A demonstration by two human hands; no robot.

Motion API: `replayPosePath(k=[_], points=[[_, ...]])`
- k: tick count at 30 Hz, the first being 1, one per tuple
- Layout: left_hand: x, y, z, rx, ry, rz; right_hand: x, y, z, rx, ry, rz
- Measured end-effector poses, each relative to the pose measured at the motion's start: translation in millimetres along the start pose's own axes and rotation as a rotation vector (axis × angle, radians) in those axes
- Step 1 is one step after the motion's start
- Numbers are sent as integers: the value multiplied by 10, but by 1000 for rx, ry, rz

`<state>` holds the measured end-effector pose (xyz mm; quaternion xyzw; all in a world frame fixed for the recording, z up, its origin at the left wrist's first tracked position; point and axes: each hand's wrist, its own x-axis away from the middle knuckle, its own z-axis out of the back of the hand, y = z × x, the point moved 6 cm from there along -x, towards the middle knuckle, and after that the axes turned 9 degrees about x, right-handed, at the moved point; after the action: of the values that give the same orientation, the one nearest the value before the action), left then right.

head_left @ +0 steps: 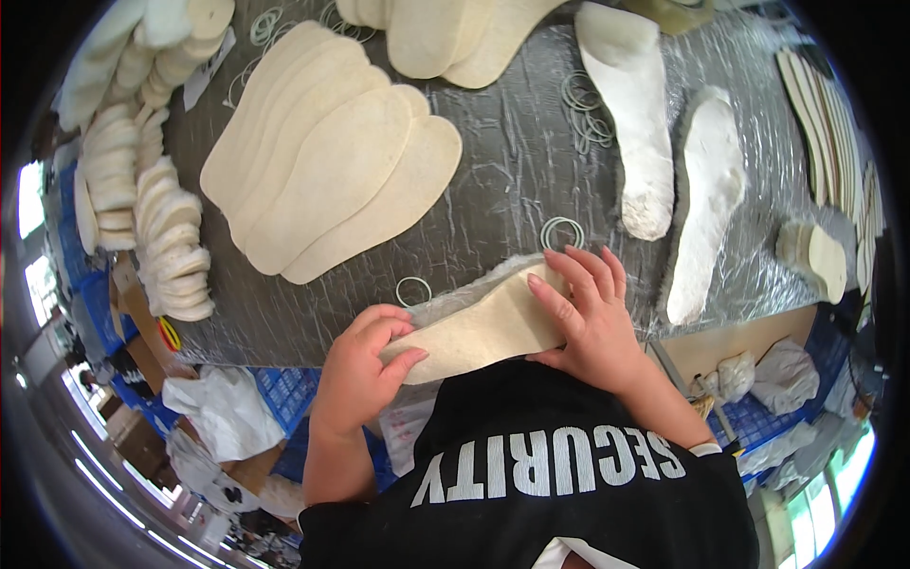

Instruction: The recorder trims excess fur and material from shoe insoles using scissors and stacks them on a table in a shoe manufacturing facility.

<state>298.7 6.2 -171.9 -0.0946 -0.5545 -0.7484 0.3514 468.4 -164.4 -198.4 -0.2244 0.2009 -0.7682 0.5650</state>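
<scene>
A cream felt insole lies lengthwise in front of me near the table's front edge, with fluffy white lining showing along its far side. My left hand grips the left end, the thumb on the cream face and the fingers curled at the far edge. At the right end, my right hand holds the insole with its fingers over the top and far edge and its thumb at the near edge. Beside the insole lie a pale green rubber band and a few more bands. The insole's underside is hidden.
A fanned stack of cream insoles covers the left of the plastic-wrapped table. Two fluffy white insoles lie to the right. Bundled insoles line the left edge, more stand at the far right, and blue crates sit below.
</scene>
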Motion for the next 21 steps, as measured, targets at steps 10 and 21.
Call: replayPosePath(k=[10,21], points=[[-69,-202,-28,78,108,-18,-65,-13,-12,113,-60,-21],[-114,-221,-54,21,170,-12,-105,-75,-20,194,-115,-55]])
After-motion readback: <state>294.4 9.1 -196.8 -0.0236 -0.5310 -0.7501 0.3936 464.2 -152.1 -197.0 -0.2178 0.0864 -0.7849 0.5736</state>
